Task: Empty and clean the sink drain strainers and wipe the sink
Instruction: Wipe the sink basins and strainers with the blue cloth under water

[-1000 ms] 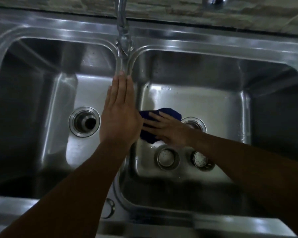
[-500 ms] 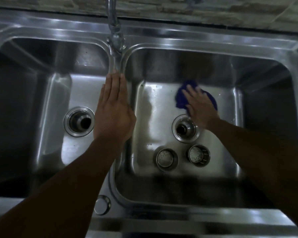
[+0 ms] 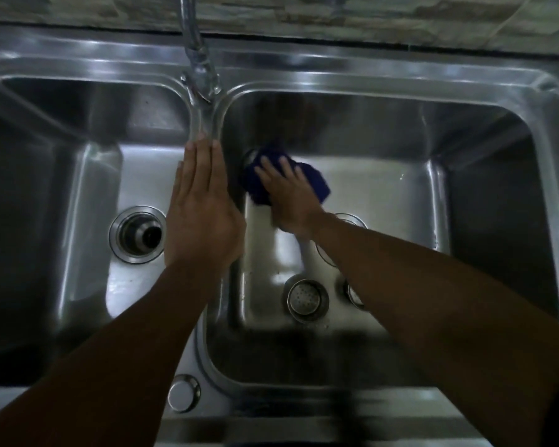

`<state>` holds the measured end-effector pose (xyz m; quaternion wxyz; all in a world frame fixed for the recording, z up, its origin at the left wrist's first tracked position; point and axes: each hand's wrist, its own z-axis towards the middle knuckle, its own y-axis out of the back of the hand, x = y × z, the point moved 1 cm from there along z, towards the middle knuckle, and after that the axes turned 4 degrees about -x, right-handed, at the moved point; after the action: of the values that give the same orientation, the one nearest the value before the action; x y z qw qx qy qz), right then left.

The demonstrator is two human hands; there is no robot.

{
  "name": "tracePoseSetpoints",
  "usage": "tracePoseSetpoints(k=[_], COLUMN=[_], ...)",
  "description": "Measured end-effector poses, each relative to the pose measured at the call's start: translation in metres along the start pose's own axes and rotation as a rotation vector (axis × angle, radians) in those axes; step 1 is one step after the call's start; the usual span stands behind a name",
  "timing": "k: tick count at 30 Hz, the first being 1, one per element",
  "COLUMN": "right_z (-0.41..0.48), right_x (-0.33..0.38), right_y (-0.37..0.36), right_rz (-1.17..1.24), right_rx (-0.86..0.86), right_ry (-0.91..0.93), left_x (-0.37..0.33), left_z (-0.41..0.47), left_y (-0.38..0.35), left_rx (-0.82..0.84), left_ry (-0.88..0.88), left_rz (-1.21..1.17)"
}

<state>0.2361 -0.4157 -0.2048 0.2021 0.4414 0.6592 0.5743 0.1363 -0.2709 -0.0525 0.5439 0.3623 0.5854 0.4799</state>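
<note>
The fingers (image 3: 204, 162) of the left hand (image 3: 204, 214) lie straight and close together, released and grasping nothing. The palm rests flat on the metal ridge (image 3: 207, 124) that divides the two basins, just left of the frame's centre. The fingertips point toward the base of the tap (image 3: 197, 59), which rises out of the top edge of the frame.

The fingers (image 3: 268, 172) of the right hand (image 3: 288, 195) are spread and fairly straight, pressing down on a dark blue cloth (image 3: 317, 182) rather than gripping it. The cloth lies bunched on the floor of the right basin, at its upper left corner, just beside the ridge; the motion blurs its edges.

Below that hand, the right basin's drain hole (image 3: 352, 219) shows only as a sliver of rim behind the forearm. Lower in the same basin a strainer (image 3: 307, 298) stands upright on the basin floor, its perforated bottom visible. A second strainer (image 3: 352, 295) sits just to its right, mostly hidden by the forearm.

In the left basin an open drain (image 3: 138, 233) sits left of the left hand. A round metal cap (image 3: 183, 393) sits on the sink's (image 3: 368, 69) near rim, bottom centre. A stone wall (image 3: 368, 14) runs across the top.
</note>
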Motion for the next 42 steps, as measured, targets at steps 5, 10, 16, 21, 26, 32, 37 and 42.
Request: tracePoseSetpoints(k=[5,10,16,21,26,32,37,42], right_z=[-0.01,-0.09,-0.158,-0.198,-0.157,-0.118,-0.171,-0.244], right_x=[-0.031,-0.147,-0.17,-0.158,-0.166,-0.192,-0.183,-0.152], right_y=[0.005,0.016,0.001,-0.011,-0.002,0.01,0.006,-0.002], right_rz=[-0.048,-0.007,0.05,0.029,0.024,0.049,0.058,0.1], right_rx=[-0.006,-0.118,-0.107,-0.011,-0.092,-0.048,0.053,0.266], right_ry=[0.103,-0.323,-0.62,-0.546,-0.577,-0.522,-0.423,-0.356], left_x=[-0.002,-0.003,-0.002,-0.002,-0.004,-0.003,-0.006,-0.023], left_z=[-0.001,-0.001,-0.001,-0.002,-0.001,0.001,-0.003,-0.02], left_y=[0.002,0.003,0.0,0.0,0.0,0.001,0.004,-0.001], left_rx=[-0.017,-0.035,-0.093,-0.089,-0.079,-0.053,-0.028,-0.05], left_ry=[-0.018,-0.032,-0.073,-0.095,-0.065,-0.076,-0.061,-0.322], left_rz=[-0.029,-0.039,-0.026,-0.002,-0.01,0.033,0.039,0.126])
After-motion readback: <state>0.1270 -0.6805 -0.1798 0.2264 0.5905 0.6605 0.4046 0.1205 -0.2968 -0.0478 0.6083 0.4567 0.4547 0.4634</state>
